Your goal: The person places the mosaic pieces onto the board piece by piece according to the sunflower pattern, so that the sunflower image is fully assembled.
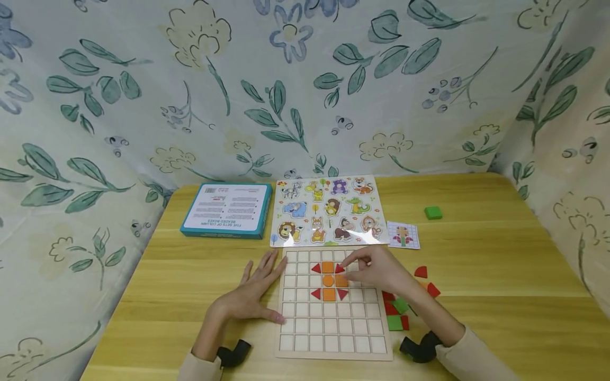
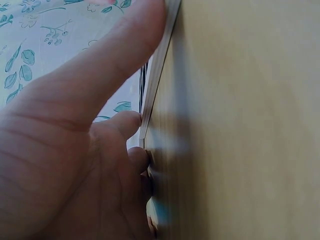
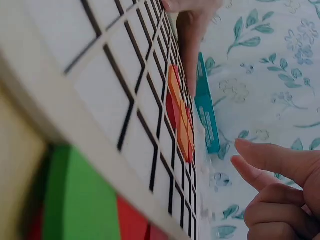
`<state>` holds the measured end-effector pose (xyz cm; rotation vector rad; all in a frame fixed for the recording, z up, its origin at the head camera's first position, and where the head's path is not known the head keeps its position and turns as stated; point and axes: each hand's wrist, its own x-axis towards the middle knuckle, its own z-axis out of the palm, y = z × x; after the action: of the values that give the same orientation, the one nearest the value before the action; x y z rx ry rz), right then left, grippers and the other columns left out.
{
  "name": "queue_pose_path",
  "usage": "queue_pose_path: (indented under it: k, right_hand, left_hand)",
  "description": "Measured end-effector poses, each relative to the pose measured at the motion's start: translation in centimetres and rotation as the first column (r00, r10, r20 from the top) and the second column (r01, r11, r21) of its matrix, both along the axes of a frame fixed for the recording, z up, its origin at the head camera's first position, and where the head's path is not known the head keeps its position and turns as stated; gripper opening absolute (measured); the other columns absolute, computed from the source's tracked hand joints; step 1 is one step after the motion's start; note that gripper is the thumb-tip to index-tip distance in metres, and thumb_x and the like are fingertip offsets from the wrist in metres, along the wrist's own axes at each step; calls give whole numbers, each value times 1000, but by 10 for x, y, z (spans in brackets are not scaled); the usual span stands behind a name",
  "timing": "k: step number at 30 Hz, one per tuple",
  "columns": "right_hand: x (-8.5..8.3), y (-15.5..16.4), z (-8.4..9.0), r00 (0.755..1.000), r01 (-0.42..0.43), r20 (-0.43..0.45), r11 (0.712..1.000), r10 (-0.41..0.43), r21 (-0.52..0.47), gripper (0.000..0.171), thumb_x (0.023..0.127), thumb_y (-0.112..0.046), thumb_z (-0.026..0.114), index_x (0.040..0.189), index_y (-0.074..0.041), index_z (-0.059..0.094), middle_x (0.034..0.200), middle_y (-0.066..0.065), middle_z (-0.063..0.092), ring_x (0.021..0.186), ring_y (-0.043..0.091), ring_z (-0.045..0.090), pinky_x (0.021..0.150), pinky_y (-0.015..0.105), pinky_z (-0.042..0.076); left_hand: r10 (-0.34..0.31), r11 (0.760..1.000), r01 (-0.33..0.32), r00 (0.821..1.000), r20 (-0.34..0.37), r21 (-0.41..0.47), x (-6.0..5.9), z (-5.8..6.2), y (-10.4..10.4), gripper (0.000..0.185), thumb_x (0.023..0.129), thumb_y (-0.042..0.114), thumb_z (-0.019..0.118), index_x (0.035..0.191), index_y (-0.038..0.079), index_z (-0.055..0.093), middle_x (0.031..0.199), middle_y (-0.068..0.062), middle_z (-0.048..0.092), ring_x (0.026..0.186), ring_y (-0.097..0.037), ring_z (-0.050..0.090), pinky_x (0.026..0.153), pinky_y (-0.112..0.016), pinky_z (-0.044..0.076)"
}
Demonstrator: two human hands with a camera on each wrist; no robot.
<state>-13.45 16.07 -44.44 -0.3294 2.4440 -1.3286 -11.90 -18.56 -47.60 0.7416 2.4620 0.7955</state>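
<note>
A wooden grid board (image 1: 333, 328) lies on the table, with several red triangles (image 1: 316, 293), three orange squares (image 1: 329, 295) and an orange circle (image 1: 328, 280) in its upper middle cells. My left hand (image 1: 250, 296) rests along the board's left edge, fingers spread and thumb touching the side. Over the upper right of the pattern hovers my right hand (image 1: 378, 269), its index finger and thumb slightly apart near the upper right triangle and the right orange square. The right wrist view shows no piece between those fingertips (image 3: 245, 147); the other fingers are bent.
Loose red and green pieces (image 1: 394, 323) lie beside the board's right edge. A small pattern card (image 1: 403, 235) and a green block (image 1: 433, 212) are farther back. Behind the board sit an animal puzzle sheet (image 1: 329, 211) and a teal box (image 1: 229, 210). Floral cloth hangs behind.
</note>
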Motion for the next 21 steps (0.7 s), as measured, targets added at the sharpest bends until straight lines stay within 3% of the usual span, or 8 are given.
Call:
queue_pose_path:
  k: [7, 13, 21]
  right_hand:
    - [-5, 60, 3, 999, 50, -10, 997, -49, 59, 24, 89, -22, 82, 108, -8, 80, 63, -3, 36, 59, 12, 35, 52, 25, 29]
    - [-6, 92, -2, 996, 79, 29, 991, -83, 104, 28, 88, -24, 83, 111, -9, 78, 65, -3, 36, 56, 11, 36, 50, 23, 31]
    - [-7, 120, -8, 998, -19, 60, 997, 14, 70, 32, 88, -21, 83, 114, -4, 77, 66, -3, 36, 57, 8, 34, 51, 22, 29]
  left_hand:
    - [-3, 1000, 3, 1000, -1, -8, 0, 0, 0, 128, 77, 52, 87, 168, 16, 3, 173, -14, -18, 161, -37, -18, 124, -67, -18]
    - [2, 1000, -2, 1000, 2, -9, 0, 0, 0, 128, 77, 52, 87, 168, 17, 3, 173, -13, -18, 161, -37, -18, 124, -67, -18]
    - [5, 1000, -5, 1000, 9, -1, 0, 1, 0, 128, 78, 51, 87, 168, 16, 4, 174, -13, -18, 161, -37, -19, 123, -67, -18]
